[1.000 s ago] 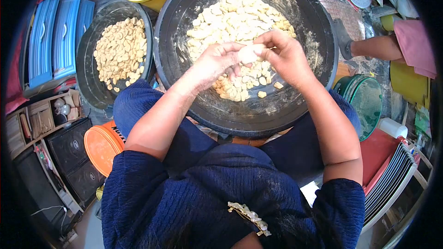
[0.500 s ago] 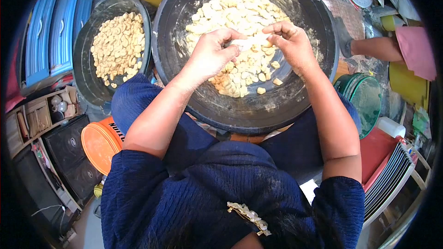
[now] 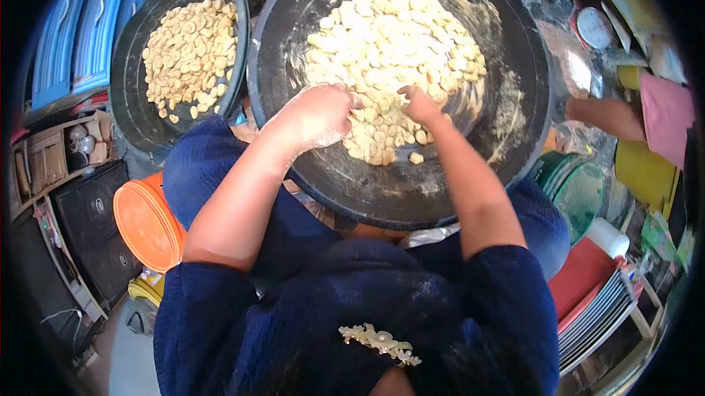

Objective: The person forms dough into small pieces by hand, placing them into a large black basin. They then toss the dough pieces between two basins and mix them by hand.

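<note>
A large black basin (image 3: 382, 201) stands between my knees, holding a heap of pale, floury, nut-like pieces (image 3: 396, 44); their exact kind I cannot make out. My left hand (image 3: 323, 113) is at the near left edge of the heap, fingers curled inward against the pieces. What it grips, if anything, is hidden. Over the near middle of the heap is my right hand (image 3: 424, 108), its index finger stretched out to the left and nothing visible in it. Flour coats my left hand and wrist.
At the left stands a smaller dark basin (image 3: 121, 106) of similar, browner pieces. An orange bucket (image 3: 150, 223) is by my left knee, a green lidded bucket (image 3: 576, 201) by my right. Another person's leg (image 3: 606, 118) reaches in from the right. A round scale (image 3: 593, 27) sits beyond.
My hands have come down from the middle of the heap towards its near side. The right hand has drawn inward, its pinch loosened. The camera view has shifted a little.
</note>
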`<state>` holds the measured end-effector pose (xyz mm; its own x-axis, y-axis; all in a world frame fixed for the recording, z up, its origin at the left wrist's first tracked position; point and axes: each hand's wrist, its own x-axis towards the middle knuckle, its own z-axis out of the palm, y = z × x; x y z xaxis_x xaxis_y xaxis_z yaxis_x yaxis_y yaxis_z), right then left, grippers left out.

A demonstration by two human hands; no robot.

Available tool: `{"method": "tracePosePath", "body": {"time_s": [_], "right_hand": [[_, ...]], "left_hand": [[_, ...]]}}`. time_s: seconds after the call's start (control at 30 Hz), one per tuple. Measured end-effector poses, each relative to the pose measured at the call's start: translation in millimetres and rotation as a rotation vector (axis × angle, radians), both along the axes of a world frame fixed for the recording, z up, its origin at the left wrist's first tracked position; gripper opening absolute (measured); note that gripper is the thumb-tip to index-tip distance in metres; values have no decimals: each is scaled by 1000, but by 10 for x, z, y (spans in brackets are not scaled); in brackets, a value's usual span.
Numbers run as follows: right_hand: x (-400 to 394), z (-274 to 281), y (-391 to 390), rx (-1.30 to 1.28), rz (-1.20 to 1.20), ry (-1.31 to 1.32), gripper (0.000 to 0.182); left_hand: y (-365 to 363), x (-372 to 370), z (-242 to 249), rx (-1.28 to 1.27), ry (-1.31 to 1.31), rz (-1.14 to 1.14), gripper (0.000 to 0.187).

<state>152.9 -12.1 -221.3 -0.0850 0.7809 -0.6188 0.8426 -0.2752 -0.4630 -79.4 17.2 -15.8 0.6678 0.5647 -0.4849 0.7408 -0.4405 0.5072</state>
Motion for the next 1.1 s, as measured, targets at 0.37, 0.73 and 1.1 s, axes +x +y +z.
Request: {"method": "tracePosePath", "body": {"time_s": [0.37,0.73,1.1], "right_hand": [[-507,256,203,132,-407,1016,40],[-180,1122,501,448,-451,978,20],[441,810,422,45,-453,871,45]], "left_hand": [[69,-7,-677,227,-380,483,39],[272,143,-289,-583,-812,987,18],[177,200,-465,-548,-492,792,27]]}}
